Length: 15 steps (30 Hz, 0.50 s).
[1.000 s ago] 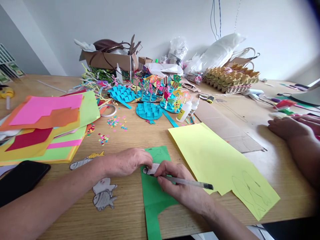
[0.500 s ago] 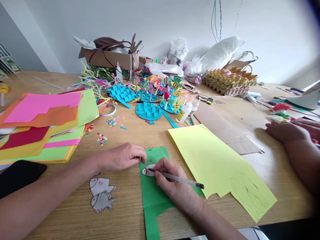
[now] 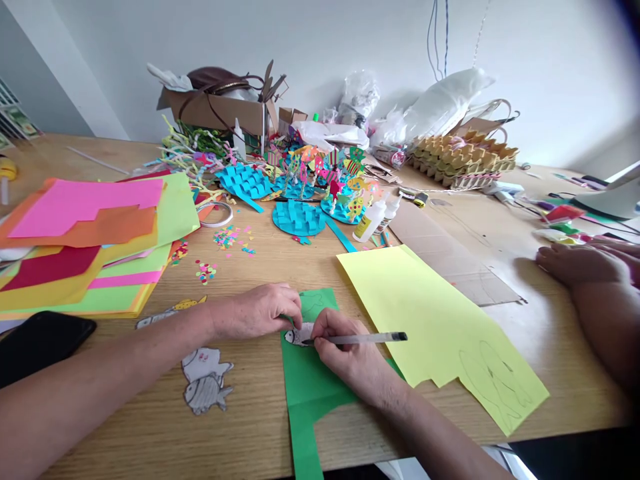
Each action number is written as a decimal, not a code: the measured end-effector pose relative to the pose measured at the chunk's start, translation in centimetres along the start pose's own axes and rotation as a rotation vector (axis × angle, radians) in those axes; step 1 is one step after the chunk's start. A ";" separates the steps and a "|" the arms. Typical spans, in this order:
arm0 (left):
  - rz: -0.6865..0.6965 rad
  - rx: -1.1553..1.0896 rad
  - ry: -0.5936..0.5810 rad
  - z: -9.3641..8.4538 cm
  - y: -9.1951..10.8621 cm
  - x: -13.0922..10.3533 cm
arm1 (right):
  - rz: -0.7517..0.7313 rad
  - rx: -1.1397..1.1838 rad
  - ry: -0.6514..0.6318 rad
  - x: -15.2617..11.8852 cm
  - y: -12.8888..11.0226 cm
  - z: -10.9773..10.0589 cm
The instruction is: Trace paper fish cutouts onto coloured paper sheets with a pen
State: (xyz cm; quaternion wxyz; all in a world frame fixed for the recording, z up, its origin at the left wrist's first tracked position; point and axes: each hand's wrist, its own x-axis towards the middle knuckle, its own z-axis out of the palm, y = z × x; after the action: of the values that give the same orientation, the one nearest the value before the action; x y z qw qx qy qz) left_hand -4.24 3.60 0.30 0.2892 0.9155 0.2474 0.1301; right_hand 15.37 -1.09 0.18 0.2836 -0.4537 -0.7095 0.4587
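Observation:
My right hand point(image 3: 345, 347) is closed around a pen point(image 3: 370, 339) with a clear barrel and black end cap. The pen's tip rests at the lower edge of a small white fish cutout point(image 3: 296, 335) with a drawn face. That cutout lies on green paper point(image 3: 313, 380), which has a pencilled fish outline near its top. My left hand point(image 3: 270, 310) has curled fingers, and its fingertips press at the cutout's upper edge. Left of the green paper lie a grey striped fish cutout point(image 3: 207, 393) and a white fish cutout point(image 3: 205, 363), overlapping.
Yellow paper point(image 3: 415, 307) with drawn outlines lies on the right, near cardboard point(image 3: 450, 260). Coloured sheets point(image 3: 125, 200) and a black phone point(image 3: 45, 343) are on the left. Glue bottles point(image 3: 370, 220) and blue woven pieces point(image 3: 299, 219) stand behind. Another person's hand point(image 3: 583, 263) rests far right.
My left fingers have shifted right and down onto the cutout. The pen has moved from the cutout's middle to its lower edge and tilts flatter. More fish cutouts show beyond my left forearm.

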 end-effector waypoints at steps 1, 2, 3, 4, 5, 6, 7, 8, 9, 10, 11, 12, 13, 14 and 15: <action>0.004 -0.007 -0.009 0.1 -0.1 0.2 | 0.000 0.003 -0.011 0.0 0.0 0.0; 0.006 -0.013 -0.018 0.3 -0.1 0.3 | -0.001 0.004 -0.028 0.1 0.0 -0.1; 0.007 -0.018 -0.024 0.4 -0.1 0.4 | -0.004 0.002 -0.047 0.1 -0.1 -0.1; 0.006 -0.022 -0.030 0.4 -0.2 0.5 | -0.008 -0.006 -0.070 0.1 -0.2 -0.2; 0.005 -0.025 -0.035 0.5 -0.1 0.5 | -0.015 -0.021 -0.093 0.1 -0.3 -0.4; 0.003 -0.028 -0.040 0.6 -0.1 0.5 | -0.025 -0.043 -0.116 0.2 -0.5 -0.5; 0.003 -0.031 -0.047 0.6 -0.1 0.5 | -0.041 -0.071 -0.136 0.2 -0.6 -0.7; 0.005 -0.034 -0.054 0.6 -0.1 0.5 | -0.061 -0.100 -0.149 0.3 -0.8 -0.9; 0.006 -0.037 -0.061 0.6 -0.1 0.5 | -0.083 -0.129 -0.159 0.3 -0.9 -1.0; 0.006 -0.041 -0.066 0.6 -0.1 0.5 | -0.105 -0.154 -0.167 0.4 -0.9 -1.1; 0.006 -0.045 -0.070 0.6 -0.1 0.5 | -0.125 -0.171 -0.173 0.5 -0.9 -1.2; 0.004 -0.049 -0.073 0.6 -0.1 0.5 | -0.141 -0.180 -0.181 0.6 -0.8 -1.3; 0.002 -0.052 -0.075 0.5 -0.1 0.5 | -0.151 -0.185 -0.190 0.7 -0.8 -1.4; 0.000 -0.055 -0.077 0.5 -0.1 0.5 | -0.158 -0.188 -0.198 0.8 -0.7 -1.4; -0.001 -0.058 -0.079 0.5 0.0 0.6 | -0.159 -0.190 -0.204 0.9 -0.6 -1.4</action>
State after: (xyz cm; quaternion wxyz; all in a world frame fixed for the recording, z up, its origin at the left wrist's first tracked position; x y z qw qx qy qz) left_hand -3.55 3.72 -0.07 0.3254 0.9110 0.2324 0.1007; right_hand 15.93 0.13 1.29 0.2014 -0.3718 -0.8085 0.4092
